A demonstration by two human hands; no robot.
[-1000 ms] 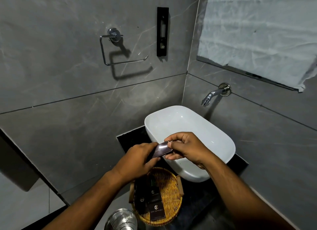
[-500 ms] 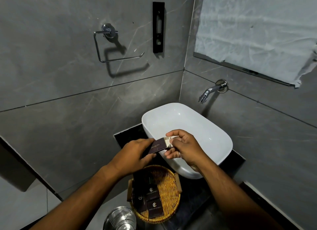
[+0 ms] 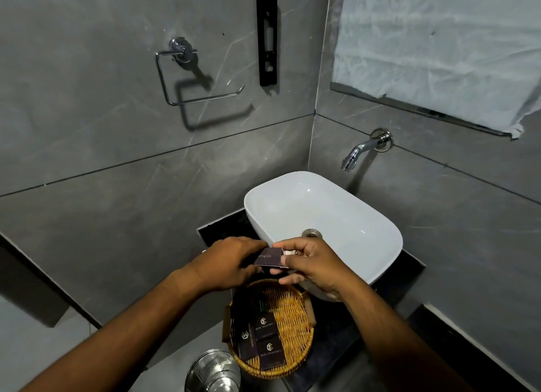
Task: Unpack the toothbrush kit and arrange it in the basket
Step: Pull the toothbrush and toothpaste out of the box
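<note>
The left hand (image 3: 227,264) pinches the kit box (image 3: 268,258); the right hand (image 3: 311,264), at its 3 o'clock, pinches the end flap, best pulled gently above the basket (image 3: 295,309).

Between the fingertips (image 3: 282,258) of the two hands sits a dark purplish-brown dental kit box (image 3: 268,257) with pale lettering and a whitish open end. Below the fingers, the wicker basket (image 3: 295,309) is golden-yellow in a ribbed weave, and the boxes in it (image 3: 265,343) are near-black with small white crest logos. Beyond the fingers the basin (image 3: 322,213) is glossy white, the wall tiles (image 3: 102,142) are grey with faint pale veining and dark grout lines, and the counter (image 3: 336,327) is black.
</note>
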